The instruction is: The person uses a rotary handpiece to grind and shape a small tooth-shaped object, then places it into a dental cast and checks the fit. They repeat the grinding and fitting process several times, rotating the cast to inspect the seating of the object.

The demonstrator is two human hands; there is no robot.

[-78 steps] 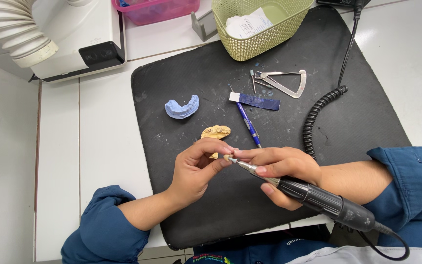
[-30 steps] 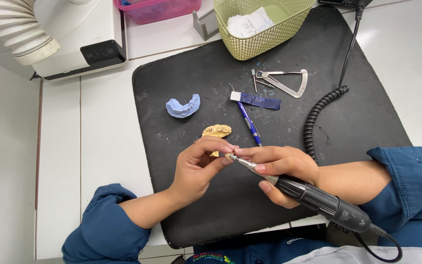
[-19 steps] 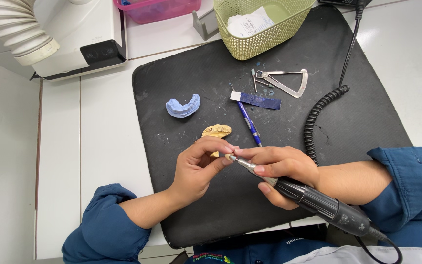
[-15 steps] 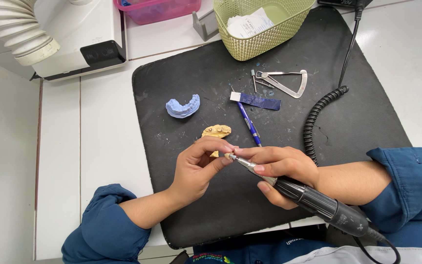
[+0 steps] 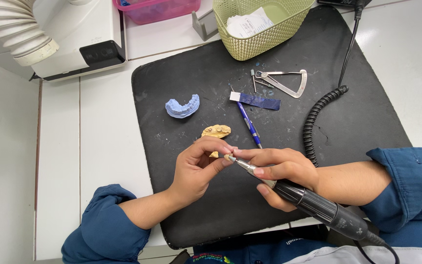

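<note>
The right hand [image 5: 282,171] has its grip closed around a black rotary handpiece [image 5: 313,203], whose tip meets a small piece pinched in the left hand's [image 5: 199,168] fingertips, near the middle of the black mat [image 5: 328,127] on the desk. Just beyond lies a yellow dental cast [image 5: 216,131]; farther left, a blue one [image 5: 182,106].

You had one camera only, worn on your head, and it looked almost straight down at the black mat [image 5: 269,122] from close above. Your left hand [image 5: 199,168] and right hand [image 5: 282,171] sat low in the frame's centre. The basket [image 5: 260,24] was cut off by the top edge, the hose [image 5: 15,29] by the upper left corner.
</note>
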